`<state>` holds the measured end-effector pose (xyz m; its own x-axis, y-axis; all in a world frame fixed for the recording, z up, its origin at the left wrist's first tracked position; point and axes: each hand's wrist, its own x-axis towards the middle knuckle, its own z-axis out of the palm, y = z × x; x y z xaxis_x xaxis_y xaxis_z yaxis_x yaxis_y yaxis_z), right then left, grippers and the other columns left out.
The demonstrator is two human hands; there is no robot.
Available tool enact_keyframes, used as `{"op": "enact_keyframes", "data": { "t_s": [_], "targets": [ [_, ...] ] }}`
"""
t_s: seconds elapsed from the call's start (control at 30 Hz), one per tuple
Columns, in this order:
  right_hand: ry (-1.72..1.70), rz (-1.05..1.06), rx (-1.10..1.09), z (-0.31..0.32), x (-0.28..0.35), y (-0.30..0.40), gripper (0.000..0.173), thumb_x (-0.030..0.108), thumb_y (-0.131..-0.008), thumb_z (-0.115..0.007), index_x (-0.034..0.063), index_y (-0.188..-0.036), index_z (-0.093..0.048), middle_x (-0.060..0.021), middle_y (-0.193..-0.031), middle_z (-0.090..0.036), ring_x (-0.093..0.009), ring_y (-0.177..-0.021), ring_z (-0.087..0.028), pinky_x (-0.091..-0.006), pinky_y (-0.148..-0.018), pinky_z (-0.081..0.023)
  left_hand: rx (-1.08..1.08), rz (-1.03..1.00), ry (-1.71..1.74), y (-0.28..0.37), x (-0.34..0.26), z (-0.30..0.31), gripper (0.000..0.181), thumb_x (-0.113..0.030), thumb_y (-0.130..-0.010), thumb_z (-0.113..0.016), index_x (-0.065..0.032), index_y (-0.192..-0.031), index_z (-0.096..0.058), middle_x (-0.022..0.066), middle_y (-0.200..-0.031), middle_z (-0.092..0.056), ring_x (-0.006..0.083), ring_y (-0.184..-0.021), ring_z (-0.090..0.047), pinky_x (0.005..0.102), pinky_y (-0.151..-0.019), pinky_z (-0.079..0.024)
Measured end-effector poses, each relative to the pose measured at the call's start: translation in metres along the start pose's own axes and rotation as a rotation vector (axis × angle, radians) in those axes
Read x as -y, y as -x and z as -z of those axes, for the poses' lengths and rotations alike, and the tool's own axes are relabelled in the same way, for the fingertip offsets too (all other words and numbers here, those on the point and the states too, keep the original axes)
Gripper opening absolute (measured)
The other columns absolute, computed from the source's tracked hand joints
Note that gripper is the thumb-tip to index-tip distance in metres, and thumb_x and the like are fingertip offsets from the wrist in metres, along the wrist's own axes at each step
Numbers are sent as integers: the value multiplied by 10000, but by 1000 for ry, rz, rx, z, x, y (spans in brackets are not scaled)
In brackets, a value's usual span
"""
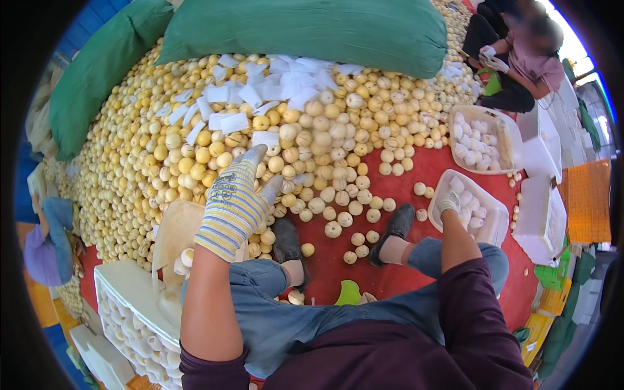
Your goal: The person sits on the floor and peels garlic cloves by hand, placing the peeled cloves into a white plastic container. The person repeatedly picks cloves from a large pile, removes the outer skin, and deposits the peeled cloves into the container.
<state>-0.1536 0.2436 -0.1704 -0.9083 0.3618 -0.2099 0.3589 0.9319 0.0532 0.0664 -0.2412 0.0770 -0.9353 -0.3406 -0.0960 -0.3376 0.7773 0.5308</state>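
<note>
My left hand (239,200), in a striped knit glove with grey fingertips, is stretched over the near part of a large heap of small yellow melons (195,170). Its thumb and fingers are apart, and nothing shows between them. White foam net sleeves (273,80) lie scattered on top of the heap beyond it. My right hand (449,201), also gloved, reaches into the left side of a white plastic basin (497,214) that holds several fruits in white foam nets (470,202). Its fingers are largely hidden, so I cannot tell whether it holds one.
Green sacks (302,29) lie across the heap's back. Another basin of wrapped fruit (509,151) and white foam boxes (538,214) stand at right. A cream basin (178,224) and a filled foam box (136,302) are at left. Loose melons dot the red floor covering (336,263). Other people sit at both sides.
</note>
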Motion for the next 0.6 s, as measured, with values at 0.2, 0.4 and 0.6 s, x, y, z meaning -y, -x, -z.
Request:
{"op": "enact_keyframes", "data": {
  "t_s": [0.2, 0.4, 0.6],
  "targets": [
    [-355, 715, 20, -27, 166, 51, 365, 241, -859, -564, 51, -1169, -597, -241, -1121, -637, -407, -1070, -603, -493, -917, -474, -135, 131, 375, -16, 7, 18, 485, -174, -874, -709, 14, -1297, -565, 163, -1100, -681, 197, -912, -672, 325, -786, -565],
    [-429, 1323, -26, -8, 360, 201, 444, 211, -831, -635, 46, -1241, -591, -171, -1143, -621, -354, -1111, -561, -457, -994, -426, -259, 275, 514, -15, 27, 25, 403, -111, -917, -662, 46, -1278, -576, 74, -1002, -658, 72, -806, -573, 196, -682, -499],
    [-193, 1337, -307, -32, 433, 191, 358, 172, -789, -636, 58, -1128, -635, -123, -1012, -652, -296, -1163, -516, -499, -1061, -322, -251, 287, 543, -31, 32, 26, 380, -93, -904, -674, 42, -1251, -596, 68, -976, -667, 65, -809, -579, 185, -683, -498]
  ]
}}
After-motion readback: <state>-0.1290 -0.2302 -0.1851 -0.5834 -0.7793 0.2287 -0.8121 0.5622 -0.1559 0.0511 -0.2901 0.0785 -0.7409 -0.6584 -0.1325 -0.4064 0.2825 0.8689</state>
